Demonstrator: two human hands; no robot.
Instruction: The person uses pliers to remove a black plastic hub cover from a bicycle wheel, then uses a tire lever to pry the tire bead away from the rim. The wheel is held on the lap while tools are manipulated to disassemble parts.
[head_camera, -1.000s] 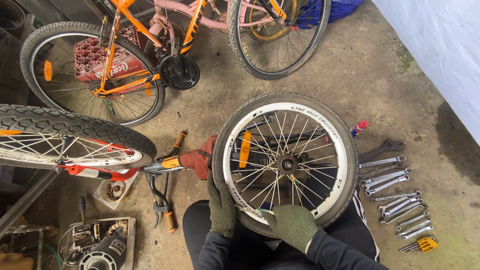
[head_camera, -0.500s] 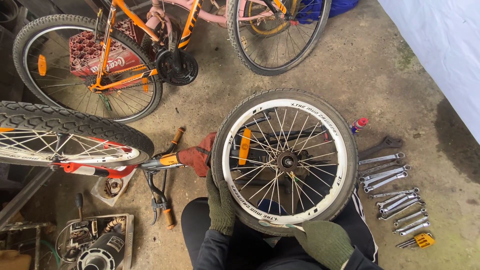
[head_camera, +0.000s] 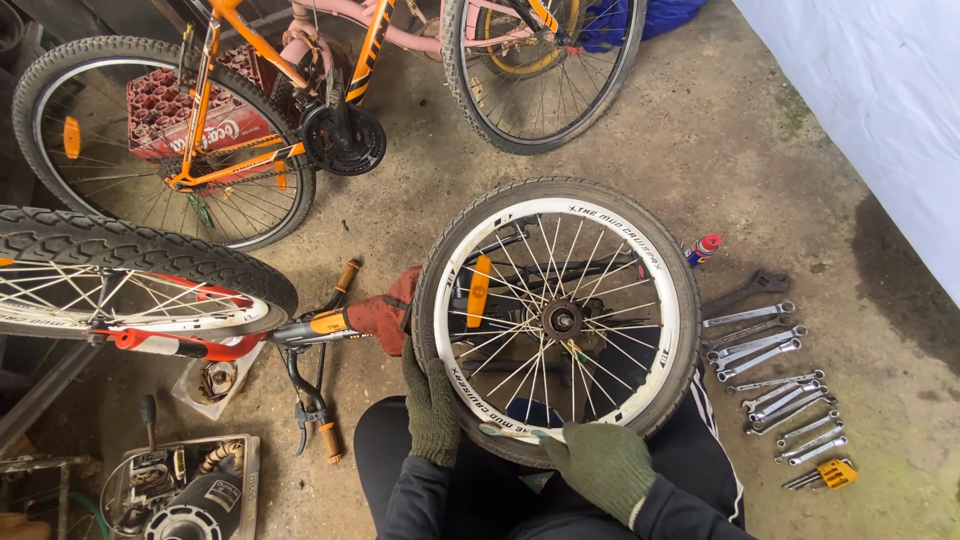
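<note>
A bicycle wheel (head_camera: 557, 320) with a black tyre and a white rim lies flat on the person's lap, over the dirty concrete floor (head_camera: 720, 150). The left hand (head_camera: 432, 405), in a green knit glove, sits on the near left side of the wheel, and its fingers are curled tight around the tyre and rim. The right hand (head_camera: 600, 462), in a glove of the same kind, is at the near edge of the wheel. Its fingers are closed on a thin pale tool (head_camera: 520, 433) that lies against the white rim. An orange reflector (head_camera: 478, 290) is stuck in the spokes, left of the hub.

Just right of the wheel, rows of silver wrenches (head_camera: 760, 345) lie on the floor, with a small red spray can (head_camera: 703, 249) at the wheel's far right edge. Past the wrenches, a yellow set of hex keys (head_camera: 832, 472) lies furthest to the near right. Beyond the wheel, to its far left, stands an orange bike (head_camera: 230, 110). Left of the wheel, another bike's knobbly wheel (head_camera: 130, 275) pokes in, and an orange handlebar grip (head_camera: 330, 440) lies near the left hand
</note>
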